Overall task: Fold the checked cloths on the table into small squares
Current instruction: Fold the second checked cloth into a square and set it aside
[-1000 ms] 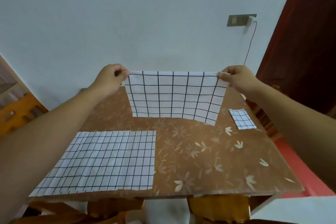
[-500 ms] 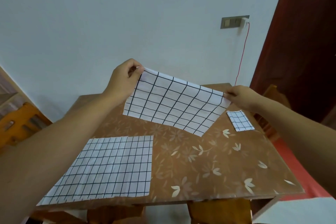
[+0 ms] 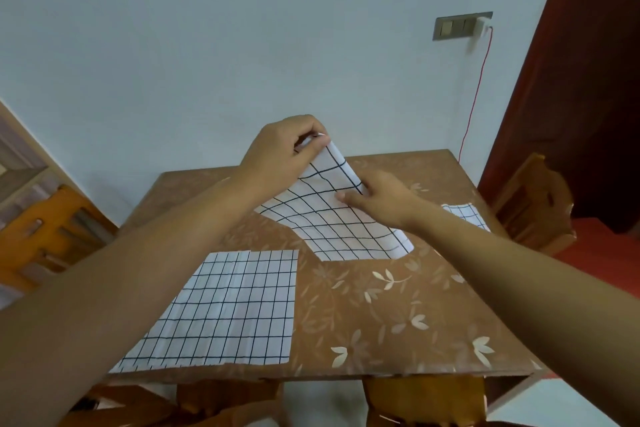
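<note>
Both hands had closed together since before: left hand [image 3: 285, 152] pinched the raised white black-gridded cloth [image 3: 332, 222] by its corner, right hand [image 3: 379, 196] gripped its edge just below, its lower end touching the worktop [image 3: 398, 315].

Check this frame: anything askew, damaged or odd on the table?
Nothing damaged or spilled. The flat cloth overhangs the table at its near-left edge. The held cloth sags mid-fold between the left hand and right hand, as expected. The small folded square lies neatly at the right.
</note>
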